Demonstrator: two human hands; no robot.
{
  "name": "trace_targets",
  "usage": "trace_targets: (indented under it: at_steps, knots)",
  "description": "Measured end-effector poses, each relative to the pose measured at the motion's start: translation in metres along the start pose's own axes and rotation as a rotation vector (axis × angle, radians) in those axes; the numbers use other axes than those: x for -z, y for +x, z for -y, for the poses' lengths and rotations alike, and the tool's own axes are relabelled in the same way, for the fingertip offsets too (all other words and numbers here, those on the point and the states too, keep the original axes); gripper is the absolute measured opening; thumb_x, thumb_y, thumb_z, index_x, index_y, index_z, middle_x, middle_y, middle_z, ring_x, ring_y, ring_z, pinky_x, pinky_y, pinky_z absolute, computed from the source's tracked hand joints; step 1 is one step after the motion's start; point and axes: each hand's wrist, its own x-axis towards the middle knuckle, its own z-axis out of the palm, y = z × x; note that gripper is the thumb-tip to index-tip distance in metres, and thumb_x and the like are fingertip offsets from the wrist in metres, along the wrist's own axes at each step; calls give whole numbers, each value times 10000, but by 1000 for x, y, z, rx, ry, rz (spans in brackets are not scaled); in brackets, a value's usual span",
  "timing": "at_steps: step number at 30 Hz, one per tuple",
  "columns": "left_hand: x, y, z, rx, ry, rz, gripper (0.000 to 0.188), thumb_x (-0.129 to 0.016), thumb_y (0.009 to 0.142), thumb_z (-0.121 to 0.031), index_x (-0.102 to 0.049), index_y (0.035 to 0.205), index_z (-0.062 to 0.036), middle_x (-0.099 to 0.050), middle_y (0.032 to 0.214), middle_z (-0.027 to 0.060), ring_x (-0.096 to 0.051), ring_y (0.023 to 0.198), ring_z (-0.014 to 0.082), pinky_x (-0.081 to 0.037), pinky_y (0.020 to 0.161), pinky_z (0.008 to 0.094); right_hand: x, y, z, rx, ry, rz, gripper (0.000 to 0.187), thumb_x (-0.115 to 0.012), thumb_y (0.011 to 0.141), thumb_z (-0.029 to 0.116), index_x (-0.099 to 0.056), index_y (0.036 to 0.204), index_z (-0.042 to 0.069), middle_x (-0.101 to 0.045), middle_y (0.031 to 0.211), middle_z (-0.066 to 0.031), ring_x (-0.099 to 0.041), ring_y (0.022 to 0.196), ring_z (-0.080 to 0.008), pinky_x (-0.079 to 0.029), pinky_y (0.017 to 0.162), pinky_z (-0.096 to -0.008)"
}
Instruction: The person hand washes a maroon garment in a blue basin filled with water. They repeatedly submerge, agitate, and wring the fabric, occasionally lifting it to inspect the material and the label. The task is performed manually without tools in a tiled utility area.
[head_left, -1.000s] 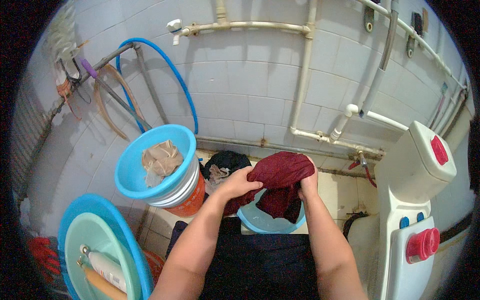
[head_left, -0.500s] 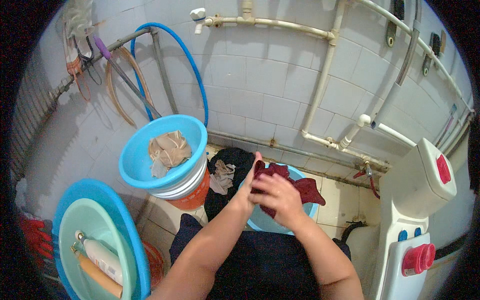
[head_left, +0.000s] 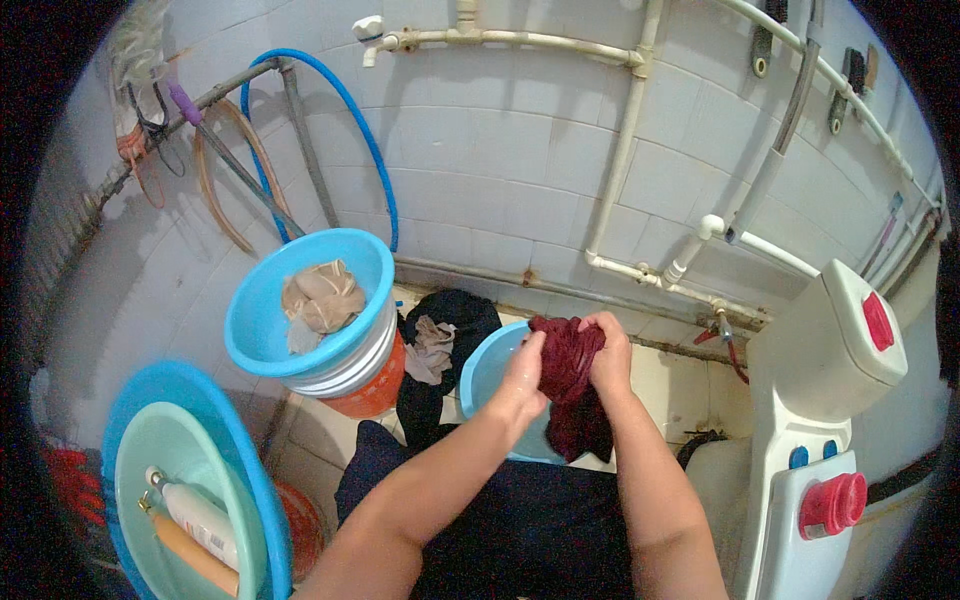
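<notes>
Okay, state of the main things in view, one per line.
Dark red cloth, bunched, end hanging
Left hand, gripping that cloth
Right hand, gripping that cloth
Beige cloth, crumpled in upper blue basin
Green basin, nested in larger blue basin
White bottle, lying in green basin
Blue hose, looped over grey rail

We saw by dim, slightly cool light, apparently from overhead. Up and left of the toilet cistern [head_left: 845,330], the horizontal wall pipe [head_left: 540,39] laid soft shadows on the pale tiles [head_left: 480,180], whose joints the fisheye bowed. Left of the cistern, the maroon cloth [head_left: 570,360] looked fairly crisp to us. Far left of the cistern, the red gloves [head_left: 74,485] sank into grainy murk. Black vignetting ringed our view.
</notes>
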Motion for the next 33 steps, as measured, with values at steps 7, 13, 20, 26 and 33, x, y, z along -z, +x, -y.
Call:
trace_targets:
  at_steps: [7,13,20,26,33]
  knots:
    - [7,5,-57,-67,-221,189,289,-413,897,-302,-575,842,-69,-606,821,90,-578,813,289,-478,767,453,8,-13,-19,-147,38,769,446,-695,666,160,-570,1090,99,-626,1006,-143,-589,963,-271,-437,856,-332]
    - [7,7,-73,-110,-293,86,303,-424,884,-328,-574,864,-66,-602,855,90,-568,827,288,-464,779,466,8,-32,-59,-560,174,869,355,-734,650,99,-626,984,47,-644,961,-64,-583,878,-183,-437,837,-312]
    - [51,19,-90,-217,-288,-16,358,-371,906,-317,-531,1094,-58,-554,1116,128,-518,1042,320,-386,947,498,10,-14,-49,-756,766,227,272,-627,725,-4,-558,987,22,-622,899,-72,-600,812,-196,-477,751,-331]
    - [58,17,-65,26,-135,-78,583,-293,899,-549,-416,1289,-135,-461,1294,128,-399,1203,368,-225,976,637,9,1,-7,-485,1126,-26,224,-584,808,58,-508,1017,30,-594,1033,-88,-566,944,-189,-449,843,-322]
    - [53,2,3,492,222,-65,812,-218,789,-752,-332,1346,-172,-375,1337,197,-396,1196,397,-238,988,604,-10,-2,44,-297,1272,-139,146,-509,763,-68,-461,864,26,-566,1131,-186,-561,988,-230,-477,828,-346]
